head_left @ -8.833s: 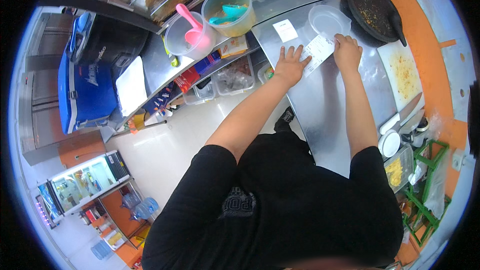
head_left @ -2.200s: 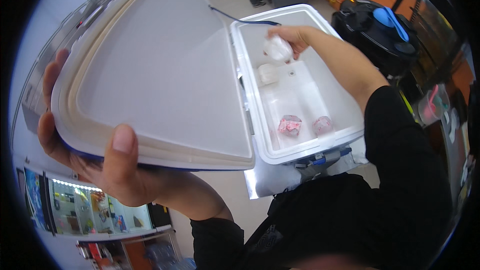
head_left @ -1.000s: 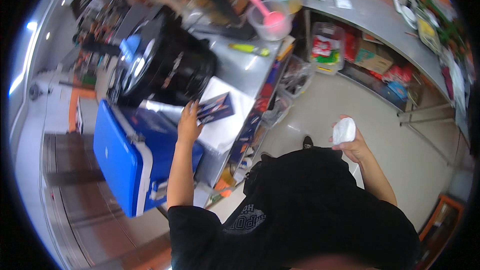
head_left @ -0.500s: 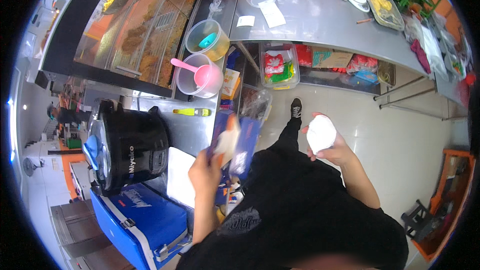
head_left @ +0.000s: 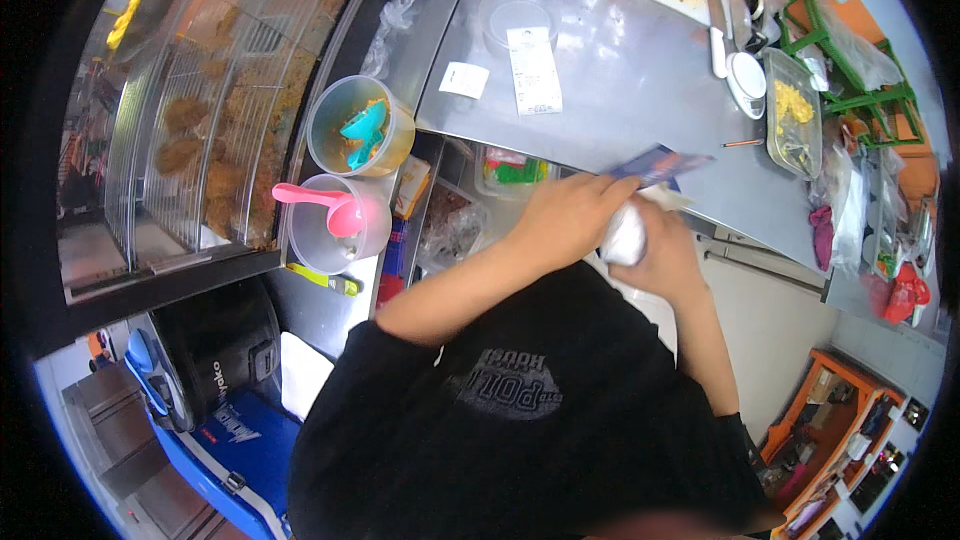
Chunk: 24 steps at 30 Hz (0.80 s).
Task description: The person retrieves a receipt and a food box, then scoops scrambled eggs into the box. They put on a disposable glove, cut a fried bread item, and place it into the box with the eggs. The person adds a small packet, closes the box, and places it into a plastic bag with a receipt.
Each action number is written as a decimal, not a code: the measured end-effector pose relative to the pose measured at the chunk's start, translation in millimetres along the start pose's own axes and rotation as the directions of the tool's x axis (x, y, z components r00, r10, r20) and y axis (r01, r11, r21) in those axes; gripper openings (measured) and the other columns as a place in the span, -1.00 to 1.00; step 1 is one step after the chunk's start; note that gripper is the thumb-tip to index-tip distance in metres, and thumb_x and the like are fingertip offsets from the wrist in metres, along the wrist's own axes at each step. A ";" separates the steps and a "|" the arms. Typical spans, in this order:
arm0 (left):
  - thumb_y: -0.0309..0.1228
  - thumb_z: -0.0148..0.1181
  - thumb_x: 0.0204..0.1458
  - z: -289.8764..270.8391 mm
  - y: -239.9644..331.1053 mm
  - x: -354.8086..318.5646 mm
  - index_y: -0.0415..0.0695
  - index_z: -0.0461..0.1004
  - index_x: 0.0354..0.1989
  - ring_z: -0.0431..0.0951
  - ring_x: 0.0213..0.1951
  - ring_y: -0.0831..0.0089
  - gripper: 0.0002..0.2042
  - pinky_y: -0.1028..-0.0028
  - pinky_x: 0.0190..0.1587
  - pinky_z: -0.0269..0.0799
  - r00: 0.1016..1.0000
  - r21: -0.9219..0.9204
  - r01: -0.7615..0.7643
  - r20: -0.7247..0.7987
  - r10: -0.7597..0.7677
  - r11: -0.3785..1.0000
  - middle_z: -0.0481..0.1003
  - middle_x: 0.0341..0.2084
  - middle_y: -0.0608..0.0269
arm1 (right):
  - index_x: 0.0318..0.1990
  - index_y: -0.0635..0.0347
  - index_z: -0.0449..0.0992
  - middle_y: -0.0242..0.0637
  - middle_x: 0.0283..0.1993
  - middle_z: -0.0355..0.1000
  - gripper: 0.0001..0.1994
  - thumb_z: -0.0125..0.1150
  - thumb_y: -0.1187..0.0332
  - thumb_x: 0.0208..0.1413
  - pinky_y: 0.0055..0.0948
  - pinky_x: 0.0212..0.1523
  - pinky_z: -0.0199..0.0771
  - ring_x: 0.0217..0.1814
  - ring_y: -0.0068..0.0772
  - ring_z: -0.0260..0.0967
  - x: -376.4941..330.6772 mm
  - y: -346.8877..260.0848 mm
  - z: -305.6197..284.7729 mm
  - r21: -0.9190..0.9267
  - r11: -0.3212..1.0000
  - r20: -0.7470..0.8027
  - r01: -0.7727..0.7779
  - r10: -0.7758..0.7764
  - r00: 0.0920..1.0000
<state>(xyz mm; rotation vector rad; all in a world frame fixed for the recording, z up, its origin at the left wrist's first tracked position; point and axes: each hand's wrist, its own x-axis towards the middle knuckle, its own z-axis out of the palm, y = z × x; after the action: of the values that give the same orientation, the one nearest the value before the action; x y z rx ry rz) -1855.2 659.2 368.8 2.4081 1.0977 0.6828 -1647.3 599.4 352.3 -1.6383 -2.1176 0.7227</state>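
Both hands meet in front of the chest, above the near edge of the steel worktop [head_left: 640, 90]. The left hand [head_left: 565, 220] has its fingers closed on a flat blue packet [head_left: 660, 162], pinched at one end so that the rest projects toward the worktop. The right hand [head_left: 665, 255] has its fingers wrapped around a small white pouch [head_left: 624, 233], held just under the packet and touching the left hand.

Progress, judged from the current layout: both items are picked up and brought together, but neither is set down or visibly opened. A lidded clear container [head_left: 515, 15] and two paper slips [head_left: 534, 70] lie untouched farther along the worktop.

Limits of view:
- The contents of the pouch cannot be determined.
- The left hand covers the join between packet and pouch, so it cannot be told whether one enters the other.
- A tub with a teal scoop [head_left: 360, 130] and a tub with a pink scoop [head_left: 335, 225] stand well apart, to the left.
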 end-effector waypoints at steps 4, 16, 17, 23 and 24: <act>-0.37 0.15 0.13 18.2 -4.4 52.5 0.02 0.57 0.09 0.70 -0.20 0.20 -0.67 0.15 -0.25 0.59 0.994 -0.049 -0.045 0.096 0.050 0.998 0.68 -0.18 0.24 | 0.18 0.26 0.41 0.08 0.06 0.56 -0.23 0.58 0.13 -0.24 0.00 0.04 0.55 0.06 0.20 0.54 31.4 40.2 -1.4 -0.012 0.931 -0.066 -0.364 0.363 0.930; -0.18 0.45 0.07 94.5 -46.3 91.3 -0.05 0.42 0.31 0.68 -0.12 0.19 -0.38 0.23 -0.05 0.60 0.908 -0.438 0.391 0.040 -0.417 0.810 0.60 0.04 0.16 | 0.29 0.25 0.41 0.10 0.00 0.60 -0.03 0.50 -0.30 -0.15 -0.04 0.03 0.60 0.06 0.11 0.60 111.9 137.4 -22.8 -0.348 0.852 0.210 -0.390 0.477 0.854; -0.14 0.50 0.00 96.6 -47.2 88.3 -0.07 0.36 0.36 0.67 -0.11 0.19 -0.26 0.24 -0.03 0.59 0.887 -0.437 0.417 0.006 -0.461 0.797 0.57 0.08 0.13 | 0.27 0.24 0.44 0.09 0.00 0.60 -0.06 0.48 -0.31 -0.13 -0.05 0.02 0.60 0.05 0.09 0.61 115.6 139.6 -27.4 -0.381 0.868 0.252 -0.318 0.428 0.868; 0.04 0.68 -0.31 122.5 -28.9 74.0 -0.27 0.10 0.48 0.52 0.18 0.01 0.20 0.21 0.17 0.49 0.680 -0.474 0.685 0.141 -0.720 0.554 0.40 0.23 -0.18 | 0.14 0.25 0.56 0.06 0.04 0.59 -0.22 0.37 -0.29 0.02 -0.04 -0.01 0.60 0.00 0.06 0.61 137.7 167.2 -44.5 -0.453 0.888 0.446 -0.079 0.302 0.842; 0.04 0.68 -0.31 132.5 -23.9 76.1 -0.32 0.09 0.47 0.51 0.19 -0.02 0.21 0.19 0.20 0.47 0.661 -0.478 0.704 0.171 -0.731 0.525 0.39 0.23 -0.21 | 0.14 0.26 0.56 0.07 0.05 0.58 -0.23 0.35 -0.29 0.05 -0.02 -0.01 0.60 -0.01 0.08 0.61 139.6 174.5 -44.6 -0.431 0.900 0.474 -0.063 0.286 0.833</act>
<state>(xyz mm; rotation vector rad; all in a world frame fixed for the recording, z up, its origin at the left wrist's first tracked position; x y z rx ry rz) -1748.5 712.0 270.1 1.2902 1.5502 0.6186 -1522.0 775.8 280.7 -2.0611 -2.6643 0.9339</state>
